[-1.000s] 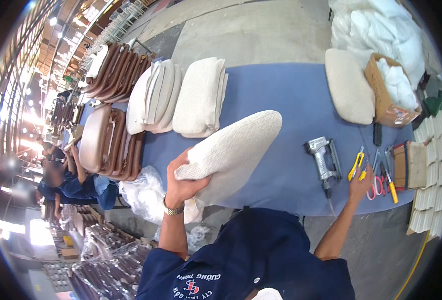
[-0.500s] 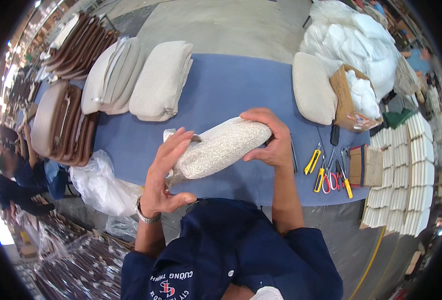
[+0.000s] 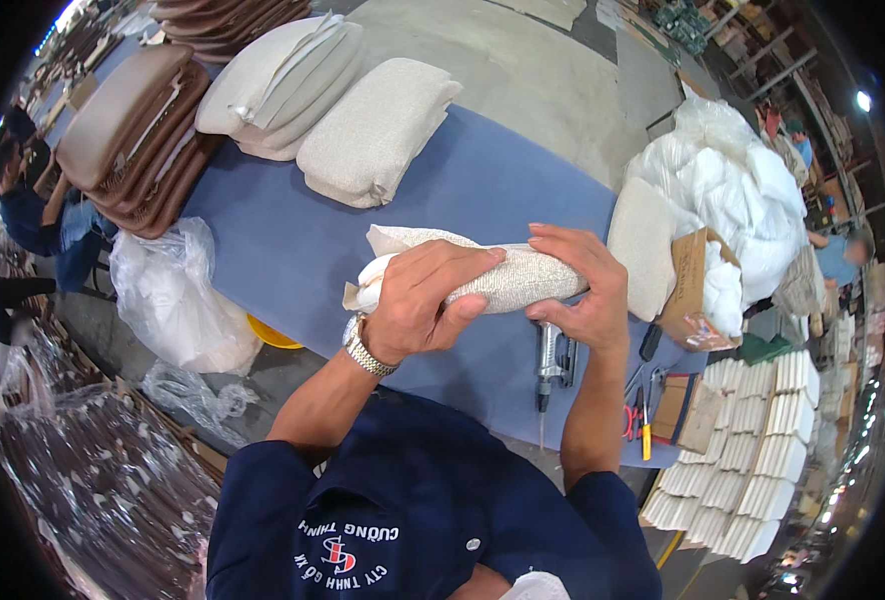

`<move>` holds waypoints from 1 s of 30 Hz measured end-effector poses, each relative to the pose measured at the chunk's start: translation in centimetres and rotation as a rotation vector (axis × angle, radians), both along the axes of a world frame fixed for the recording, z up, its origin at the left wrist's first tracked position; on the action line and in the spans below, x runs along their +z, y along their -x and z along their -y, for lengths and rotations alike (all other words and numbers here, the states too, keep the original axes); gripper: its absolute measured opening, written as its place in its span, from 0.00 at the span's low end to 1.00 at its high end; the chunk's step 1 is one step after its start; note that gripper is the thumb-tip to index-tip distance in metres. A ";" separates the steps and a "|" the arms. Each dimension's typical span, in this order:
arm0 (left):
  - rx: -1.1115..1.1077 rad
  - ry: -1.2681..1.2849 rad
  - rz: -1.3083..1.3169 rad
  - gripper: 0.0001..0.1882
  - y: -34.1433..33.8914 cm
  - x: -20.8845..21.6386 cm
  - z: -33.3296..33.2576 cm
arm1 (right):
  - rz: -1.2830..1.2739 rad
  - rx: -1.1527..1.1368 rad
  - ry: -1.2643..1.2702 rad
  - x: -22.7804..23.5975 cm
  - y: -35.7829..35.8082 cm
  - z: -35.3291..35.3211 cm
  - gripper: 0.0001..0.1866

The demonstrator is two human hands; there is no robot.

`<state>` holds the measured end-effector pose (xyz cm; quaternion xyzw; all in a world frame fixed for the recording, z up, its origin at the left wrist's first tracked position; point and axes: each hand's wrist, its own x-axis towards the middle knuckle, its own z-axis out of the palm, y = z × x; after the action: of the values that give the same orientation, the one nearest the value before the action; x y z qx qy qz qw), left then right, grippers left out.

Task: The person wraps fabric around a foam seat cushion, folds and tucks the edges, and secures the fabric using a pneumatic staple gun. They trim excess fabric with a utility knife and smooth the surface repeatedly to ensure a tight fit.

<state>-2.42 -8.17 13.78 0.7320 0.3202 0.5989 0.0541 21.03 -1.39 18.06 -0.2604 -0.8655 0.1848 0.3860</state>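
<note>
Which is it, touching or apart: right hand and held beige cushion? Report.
Touching. The head view shows the right hand cupping one end of the beige cushion, fingers and thumb against its fabric.

Blue-covered table (image 3: 508,170), grey floor (image 3: 483,60), yellow floor line (image 3: 670,549), bright white light (image 3: 864,101)

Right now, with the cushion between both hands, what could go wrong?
The cloth flap at the left end of the cushion stands loose and might bunch or fold under the left hand. The silver tool appears close to the right hand, so lowering that hand could knock it.
</note>
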 end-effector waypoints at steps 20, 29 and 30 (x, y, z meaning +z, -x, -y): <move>0.082 0.737 -0.615 0.64 0.7 -7.4 -3.9 | -1.209 -0.280 0.630 -22.8 5.0 -8.9 0.36; 0.056 1.057 -0.531 0.59 -1.1 -6.3 -8.6 | -1.346 -0.093 1.190 -26.0 7.3 -5.8 0.38; 0.068 1.021 -0.487 0.58 -0.8 -9.3 -9.4 | -1.311 -0.189 1.181 -25.1 7.7 -6.0 0.39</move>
<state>-1.63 1.23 4.45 0.7191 0.5960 0.1832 0.3067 13.34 4.61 -7.06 -0.3292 -0.2089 0.6805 0.6204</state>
